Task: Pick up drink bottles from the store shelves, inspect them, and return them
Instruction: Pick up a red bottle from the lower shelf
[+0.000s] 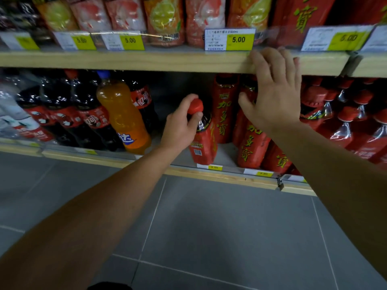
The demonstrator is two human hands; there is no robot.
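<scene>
A red-labelled tea bottle (204,141) with a red cap stands near the front edge of the lower shelf (146,162). My left hand (182,126) grips its neck just under the cap, thumb and fingers curled round it. My right hand (274,95) is spread open, fingers straight, in front of the edge of the upper shelf (146,60) and the red bottles behind it. More bottles of the same red tea (251,143) stand to the right of the held one.
An orange soda bottle (123,118) and several dark cola bottles (83,114) fill the lower shelf's left side. The upper shelf carries red and orange drink bottles (165,19) behind yellow price tags (230,39). Grey floor tiles (209,227) lie below.
</scene>
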